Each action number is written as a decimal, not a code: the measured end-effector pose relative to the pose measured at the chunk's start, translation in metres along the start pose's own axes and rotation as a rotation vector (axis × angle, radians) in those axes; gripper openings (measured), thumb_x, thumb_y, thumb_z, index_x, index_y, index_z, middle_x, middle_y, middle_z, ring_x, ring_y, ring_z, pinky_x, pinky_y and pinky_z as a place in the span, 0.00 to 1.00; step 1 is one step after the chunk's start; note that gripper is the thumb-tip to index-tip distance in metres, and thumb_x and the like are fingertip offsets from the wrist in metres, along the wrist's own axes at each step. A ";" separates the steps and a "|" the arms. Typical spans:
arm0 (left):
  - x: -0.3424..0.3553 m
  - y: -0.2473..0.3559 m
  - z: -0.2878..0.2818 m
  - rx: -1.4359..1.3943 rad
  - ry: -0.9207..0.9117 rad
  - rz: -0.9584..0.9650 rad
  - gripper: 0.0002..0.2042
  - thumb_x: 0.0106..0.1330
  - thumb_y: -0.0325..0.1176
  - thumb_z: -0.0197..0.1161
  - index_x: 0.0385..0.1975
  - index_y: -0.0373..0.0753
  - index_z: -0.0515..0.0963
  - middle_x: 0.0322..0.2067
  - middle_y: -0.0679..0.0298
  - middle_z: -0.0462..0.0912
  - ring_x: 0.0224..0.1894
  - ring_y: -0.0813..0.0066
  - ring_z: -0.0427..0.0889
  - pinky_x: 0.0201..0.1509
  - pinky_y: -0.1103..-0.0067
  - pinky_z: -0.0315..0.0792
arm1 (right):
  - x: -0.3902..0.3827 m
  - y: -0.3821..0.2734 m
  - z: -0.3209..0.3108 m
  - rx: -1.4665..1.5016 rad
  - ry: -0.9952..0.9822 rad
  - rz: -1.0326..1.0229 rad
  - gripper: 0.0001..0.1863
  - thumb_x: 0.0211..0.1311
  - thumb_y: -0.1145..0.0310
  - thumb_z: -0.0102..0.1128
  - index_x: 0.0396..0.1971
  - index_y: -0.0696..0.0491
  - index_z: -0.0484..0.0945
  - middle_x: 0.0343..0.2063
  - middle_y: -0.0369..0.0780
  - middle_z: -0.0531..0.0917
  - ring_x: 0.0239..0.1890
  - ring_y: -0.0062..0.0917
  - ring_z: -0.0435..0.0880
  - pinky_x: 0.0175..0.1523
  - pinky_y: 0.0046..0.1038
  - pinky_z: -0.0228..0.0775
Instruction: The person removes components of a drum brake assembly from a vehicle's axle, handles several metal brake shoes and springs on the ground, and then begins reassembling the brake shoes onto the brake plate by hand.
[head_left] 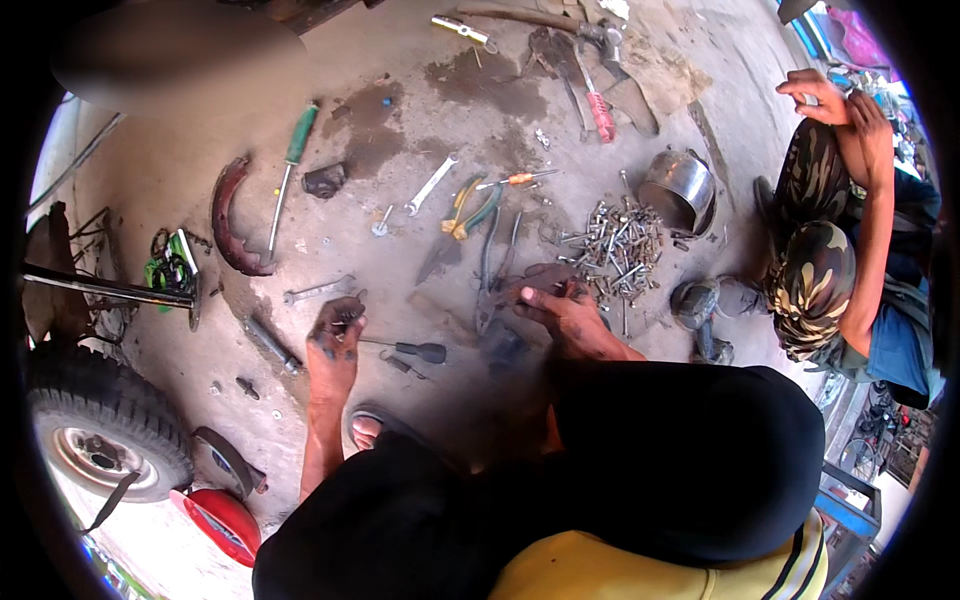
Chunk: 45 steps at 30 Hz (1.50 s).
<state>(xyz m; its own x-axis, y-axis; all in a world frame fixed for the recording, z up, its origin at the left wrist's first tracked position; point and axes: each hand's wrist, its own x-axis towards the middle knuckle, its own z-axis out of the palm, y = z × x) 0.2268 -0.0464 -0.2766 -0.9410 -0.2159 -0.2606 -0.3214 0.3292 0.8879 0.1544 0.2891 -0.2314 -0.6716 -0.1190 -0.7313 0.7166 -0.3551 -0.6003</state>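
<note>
My left hand [335, 338], dark with grease, is raised with its fingers curled; a small thing seems pinched in them, too small to name. Close by it are an open-ended wrench [319, 290] and a black-handled screwdriver [420, 352]. My right hand [572, 315] is closed too, thumb on top, and whatever it may hold is hidden. Just beyond it lies a heap of bolts and screws [625, 250]. Between the hands and farther off are yellow-and-green-handled pliers [460, 225], dark-handled pliers [488, 262] and a combination wrench [432, 186].
A curved brake shoe [226, 220] and a green-handled screwdriver [296, 150] lie at left, above a tyred wheel [105, 440] and a red bowl [222, 525]. A metal cup [678, 188] stands beyond the bolts. Another person in camouflage trousers [815, 270] sits at right; a hammer [595, 32] lies far off.
</note>
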 end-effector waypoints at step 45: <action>-0.035 0.061 0.061 0.566 -0.463 0.671 0.20 0.57 0.26 0.65 0.52 0.39 0.78 0.56 0.62 0.77 0.57 0.59 0.75 0.58 0.64 0.71 | 0.001 -0.018 -0.036 0.077 0.145 -0.096 0.12 0.65 0.74 0.66 0.45 0.60 0.76 0.41 0.45 0.84 0.44 0.36 0.86 0.53 0.37 0.81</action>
<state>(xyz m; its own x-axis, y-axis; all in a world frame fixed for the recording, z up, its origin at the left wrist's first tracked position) 0.2335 0.0371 -0.2369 -0.8564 0.5164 0.0006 0.4033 0.6680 0.6254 0.1475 0.3291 -0.2331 -0.6978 0.0517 -0.7144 0.6305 -0.4291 -0.6468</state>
